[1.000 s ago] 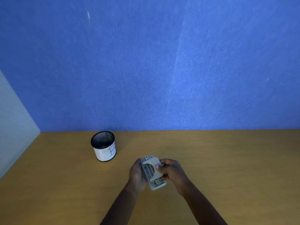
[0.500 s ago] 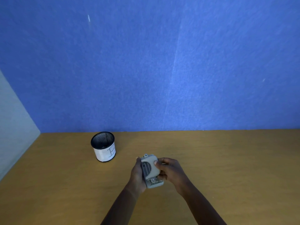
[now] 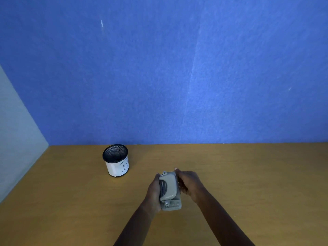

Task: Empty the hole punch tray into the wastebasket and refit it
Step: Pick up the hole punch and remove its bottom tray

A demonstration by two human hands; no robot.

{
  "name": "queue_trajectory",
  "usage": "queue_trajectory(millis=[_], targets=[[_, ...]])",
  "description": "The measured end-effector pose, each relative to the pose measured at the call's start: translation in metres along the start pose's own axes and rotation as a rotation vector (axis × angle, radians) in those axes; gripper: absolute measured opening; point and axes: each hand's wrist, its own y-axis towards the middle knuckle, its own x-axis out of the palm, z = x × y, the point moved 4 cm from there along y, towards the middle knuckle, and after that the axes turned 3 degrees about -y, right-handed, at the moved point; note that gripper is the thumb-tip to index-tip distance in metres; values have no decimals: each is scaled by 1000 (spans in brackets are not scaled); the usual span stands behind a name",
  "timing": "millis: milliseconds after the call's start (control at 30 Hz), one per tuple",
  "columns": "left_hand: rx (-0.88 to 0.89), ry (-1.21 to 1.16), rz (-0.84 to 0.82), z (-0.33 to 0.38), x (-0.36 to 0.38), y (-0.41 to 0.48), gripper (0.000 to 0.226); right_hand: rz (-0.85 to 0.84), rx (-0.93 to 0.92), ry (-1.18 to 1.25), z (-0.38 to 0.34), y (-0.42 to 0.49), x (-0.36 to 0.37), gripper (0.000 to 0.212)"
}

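Grey hole punch (image 3: 169,189) gripped between left hand (image 3: 154,191) and right hand (image 3: 190,183).

Plain brown wooden surface (image 3: 248,174), running back to a blue wall. Standing upright on it, well off to the left of the grip and farther back: black mesh wastebasket (image 3: 116,161), white paper wrapped round its lower part with black lines drawn on. Open top, dark inside. Bare wood everywhere to the right of the grip.
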Motion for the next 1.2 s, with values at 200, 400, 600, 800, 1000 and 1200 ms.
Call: queue_trajectory(millis=[200,400,600,800,1000,1200], targets=[[-5,26,41,1,-2,-5,52,-76,122,46,4,0,1,41],[-26,-37,-25,1,1,-6,52,-157,227,202,6,-6,3,33],[-50,-133,-62,2,6,-10,54,-174,163,232,4,-10,6,30],[16,-313,-91,17,2,-4,70,-264,103,328,13,-19,15,21],[64,-354,-35,25,-3,0,67,-275,171,558,27,-23,16,25],[109,-358,-83,28,-2,-3,64,-244,236,689,30,-24,15,27]])
